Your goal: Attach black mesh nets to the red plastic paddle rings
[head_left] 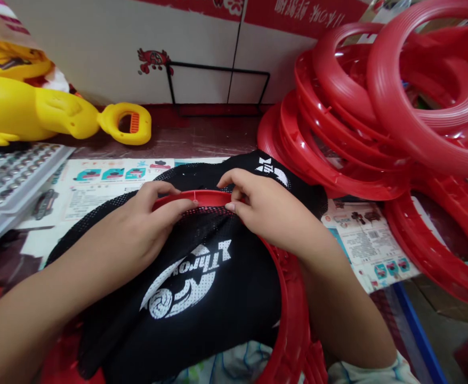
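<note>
A red plastic ring (288, 298) lies in front of me with black mesh fabric (234, 272) spread across it. White lettering and a ball drawing are printed on the fabric. My left hand (154, 210) pinches the ring's far rim and the mesh edge between thumb and fingers. Just to the right, my right hand (250, 200) grips the same rim, thumb and fingertips at the fabric edge. Between the hands a short stretch of bare red rim shows. More of the fabric reaches past the rim toward the back.
Several red rings (346, 122) are heaped at the right. At the left lie a yellow plastic toy (66, 112) and a tray of small metal parts (22, 170). A black wire frame (218, 66) stands before a white carton (110, 48). Printed sheets (362, 240) cover the table.
</note>
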`<state>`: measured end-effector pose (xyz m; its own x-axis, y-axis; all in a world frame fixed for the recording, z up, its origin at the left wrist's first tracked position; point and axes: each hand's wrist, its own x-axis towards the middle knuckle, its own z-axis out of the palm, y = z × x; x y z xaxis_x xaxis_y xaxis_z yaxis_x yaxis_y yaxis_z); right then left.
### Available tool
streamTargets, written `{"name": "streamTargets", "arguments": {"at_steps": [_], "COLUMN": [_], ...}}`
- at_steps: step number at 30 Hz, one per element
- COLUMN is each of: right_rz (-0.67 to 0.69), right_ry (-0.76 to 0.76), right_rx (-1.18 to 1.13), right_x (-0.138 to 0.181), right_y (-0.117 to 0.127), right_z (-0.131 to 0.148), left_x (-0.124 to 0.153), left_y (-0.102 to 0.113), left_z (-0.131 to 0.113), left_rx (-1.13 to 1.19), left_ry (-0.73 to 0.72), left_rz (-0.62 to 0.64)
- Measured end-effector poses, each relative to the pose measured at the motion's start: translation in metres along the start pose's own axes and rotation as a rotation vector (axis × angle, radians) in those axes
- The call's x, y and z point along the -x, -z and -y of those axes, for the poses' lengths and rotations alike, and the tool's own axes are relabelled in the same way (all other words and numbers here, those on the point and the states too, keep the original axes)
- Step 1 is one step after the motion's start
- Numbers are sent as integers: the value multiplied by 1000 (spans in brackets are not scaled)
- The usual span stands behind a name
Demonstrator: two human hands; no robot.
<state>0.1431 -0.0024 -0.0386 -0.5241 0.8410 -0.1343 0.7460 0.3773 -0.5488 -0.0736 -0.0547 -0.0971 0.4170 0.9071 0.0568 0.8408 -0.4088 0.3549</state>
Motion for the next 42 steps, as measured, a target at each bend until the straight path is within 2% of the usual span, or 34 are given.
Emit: {"name": "streamTargets", "arguments": {"at_steps": [7,12,14,16,19,23,25,28,32,34,36,39,42], "right_rz": [0,-79,-37,88,205,150,138,85,-37,-32,4,23,-18], "right_ry": [-34,-115,-120,-87,-87,-146,-127,-62,6,46,73,62,4], "right_rx": [12,92,200,335,458,466,432,265,-244,-494,-625,-606,-446], "right_x": [-5,1,9,18,24,17,14,13,9,4,0,-2,1], "right_y": [-4,9,15,16,0,-28,-32,-25,-11,-10,-12,-17,-20], "right_z": [-1,6,15,25,37,41,39,32,17,10,5,4,8], "left_x": [0,-2,-4,-5,-6,1,9,24,47,58,65,66,49], "left_y": [3,6,11,18,25,23,20,19,18,15,12,13,21], "left_z": [-4,2,7,10,14,19,21,20,10,5,4,7,12], "left_rx": [55,167,170,115,-3,-113,-135,-144,-95,-39,15,-7,-47], "left_ry": [50,135,174,227,272,335,341,352,439,485,520,528,441], "left_rz": [10,32,60,49,28,-87,-143,-196,-226,-214,-132,-21,-76]}}
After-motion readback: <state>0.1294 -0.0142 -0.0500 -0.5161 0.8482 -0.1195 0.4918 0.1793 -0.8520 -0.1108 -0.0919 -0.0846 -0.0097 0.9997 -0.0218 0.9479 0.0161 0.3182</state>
